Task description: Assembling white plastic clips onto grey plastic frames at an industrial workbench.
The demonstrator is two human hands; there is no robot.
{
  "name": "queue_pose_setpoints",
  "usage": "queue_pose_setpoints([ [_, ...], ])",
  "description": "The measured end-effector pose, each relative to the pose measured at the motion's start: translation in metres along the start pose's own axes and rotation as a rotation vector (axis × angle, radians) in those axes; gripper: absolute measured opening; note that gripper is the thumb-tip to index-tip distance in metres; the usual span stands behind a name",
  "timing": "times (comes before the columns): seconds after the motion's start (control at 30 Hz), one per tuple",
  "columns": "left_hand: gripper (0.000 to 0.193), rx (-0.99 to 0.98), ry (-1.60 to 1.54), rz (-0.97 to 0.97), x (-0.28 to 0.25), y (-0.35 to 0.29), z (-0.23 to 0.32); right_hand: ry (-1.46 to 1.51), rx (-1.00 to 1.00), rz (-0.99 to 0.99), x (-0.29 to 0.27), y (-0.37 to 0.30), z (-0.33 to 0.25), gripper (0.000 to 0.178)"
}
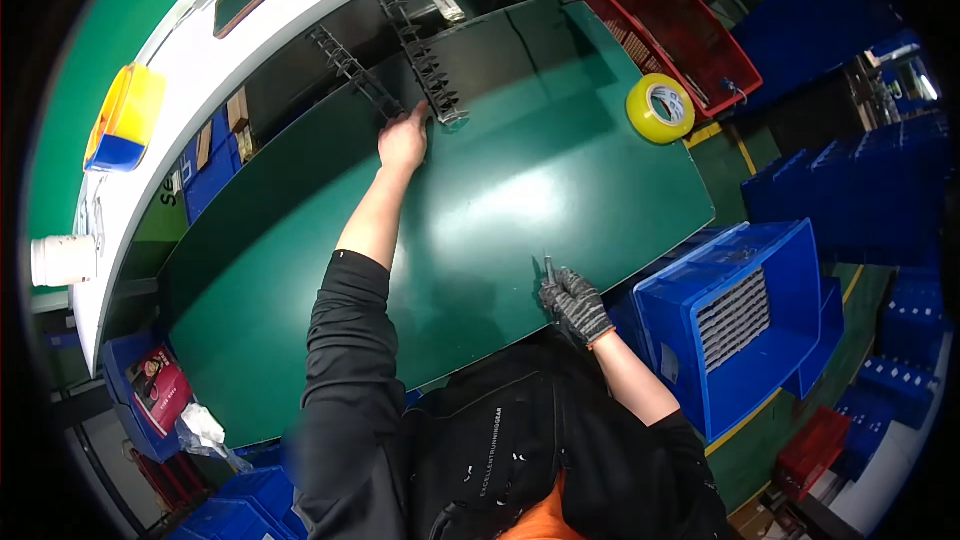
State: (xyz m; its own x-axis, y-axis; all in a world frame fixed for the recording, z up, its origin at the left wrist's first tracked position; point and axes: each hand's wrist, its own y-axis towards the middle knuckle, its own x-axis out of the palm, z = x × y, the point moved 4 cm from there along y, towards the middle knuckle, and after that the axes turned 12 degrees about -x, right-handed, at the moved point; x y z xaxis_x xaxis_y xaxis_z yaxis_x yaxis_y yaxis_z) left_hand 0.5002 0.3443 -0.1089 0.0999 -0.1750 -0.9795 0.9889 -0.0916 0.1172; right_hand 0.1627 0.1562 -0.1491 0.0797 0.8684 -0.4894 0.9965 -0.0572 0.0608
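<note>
My bare left hand [403,143] reaches to the far side of the green tabletop. Its fingers close at the near end of a long black strip with a row of teeth [350,70]. Just right of it, close to my fingertips, lies a second black toothed strip [424,65]. My right hand [577,306], in a grey knitted glove, is above the table's near edge. Its fingers are closed round a slim pointed metal tool [548,266], whose tip sticks out; the rest is hidden in the glove, so its exact kind does not show.
A roll of yellow tape [660,109] lies at the green table's [520,200] far right corner. Beyond it stands a red bin [715,50]. A blue crate [690,380] with grey ridged pieces stands beside my right arm. At the left are a dark red box [160,392] and crumpled plastic [203,430].
</note>
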Motion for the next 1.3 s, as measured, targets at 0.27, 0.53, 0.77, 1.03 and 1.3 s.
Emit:
queue_pose_setpoints([
  [0.27, 0.031, -0.037, 0.203, -0.168, -0.033, -0.042, 0.053, 0.851, 0.482, 0.509, -0.086, -0.062, 0.018, 0.012],
  [0.53, 0.069, 0.469, -0.187, -0.035, 0.023, -0.1, 0.179, 1.012, 0.368, 0.864, -0.137, -0.081, -0.001, 0.017],
  [0.77, 0.056, 1.475, -0.552, -0.867, 0.008, -0.36, 0.234, 1.01, 0.177, 1.14, -0.187, -0.126, 0.006, 0.02],
  [1.03, 0.052, 0.246, -0.295, -0.07, -0.016, -0.199, 0.088, 1.203, 0.217, 0.873, -0.168, -0.103, 0.014, 0.024],
  [1.3, 0.053, 0.649, -0.416, -0.395, -0.027, -0.277, 0.115, 1.276, 0.267, 0.707, -0.14, -0.055, -0.007, 0.024],
])
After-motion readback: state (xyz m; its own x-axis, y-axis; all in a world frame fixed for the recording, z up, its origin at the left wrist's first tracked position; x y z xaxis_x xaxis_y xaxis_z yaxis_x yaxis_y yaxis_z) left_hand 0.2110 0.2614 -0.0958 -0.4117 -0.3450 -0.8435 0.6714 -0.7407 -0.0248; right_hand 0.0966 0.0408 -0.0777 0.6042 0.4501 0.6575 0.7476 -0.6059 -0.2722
